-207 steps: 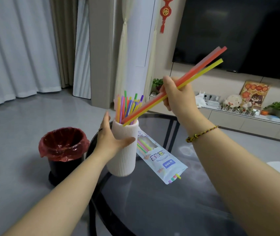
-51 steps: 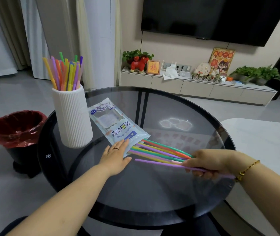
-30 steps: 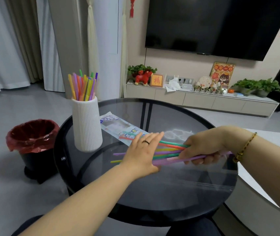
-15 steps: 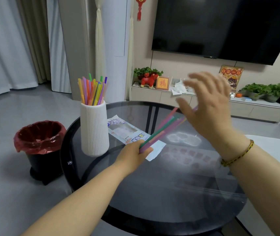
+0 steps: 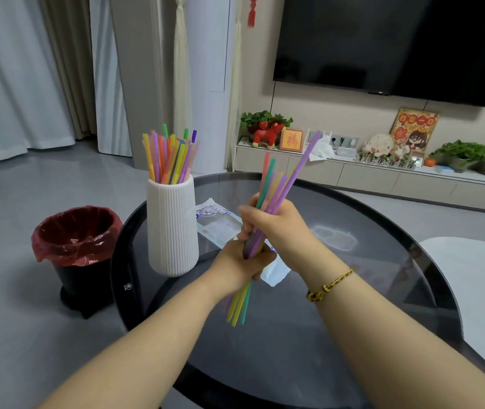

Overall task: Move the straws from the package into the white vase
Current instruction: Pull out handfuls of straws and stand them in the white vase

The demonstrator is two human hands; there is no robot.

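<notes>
A bundle of straws (image 5: 276,187) is gripped by both hands above the round glass table (image 5: 353,335), held nearly upright and tilted to the right. The left hand (image 5: 244,264) is clenched round the lower part of the bundle; the right hand (image 5: 276,222), open and raised half a second ago, is now closed round the bundle just above the left one. The lower ends are seen sticking out below the left hand, blurred. The bundle has been brought from a low slant to a steeper angle since that frame. The white vase (image 5: 172,228) is stood at the left edge of the table, already filled with straws, near the hands but apart. The package (image 5: 217,225) is laid flat on the table behind the hands, partly hidden. A red-lined bin (image 5: 76,246) is seen on the floor, left of the table.
</notes>
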